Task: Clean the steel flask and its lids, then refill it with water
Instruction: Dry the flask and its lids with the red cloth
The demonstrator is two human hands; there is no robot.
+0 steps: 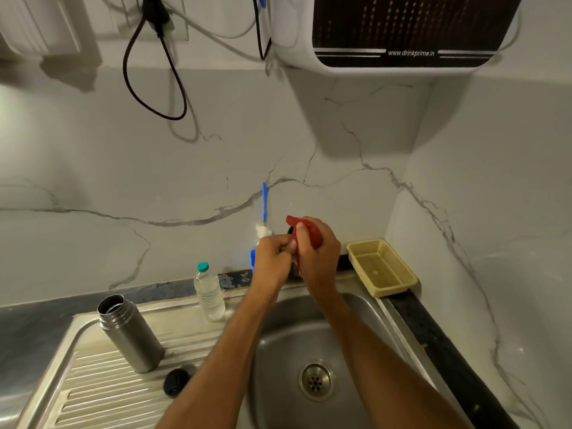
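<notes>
Both hands, the left hand [274,257] and right hand [318,252], cover most of a red object [305,226] and something dark behind it, while the picture's top edge crops the far water purifier [402,29].

Steel sink unit [93,407] with ribbed drainboard at left and basin at right. On the drainboard stood an open steel flask [130,334], upright; a black lid [175,382] lay just near of it. A capped plastic bottle [209,292] stood farther back. A yellow basket [382,267] sat on the dark counter [445,351] at far right.
</notes>
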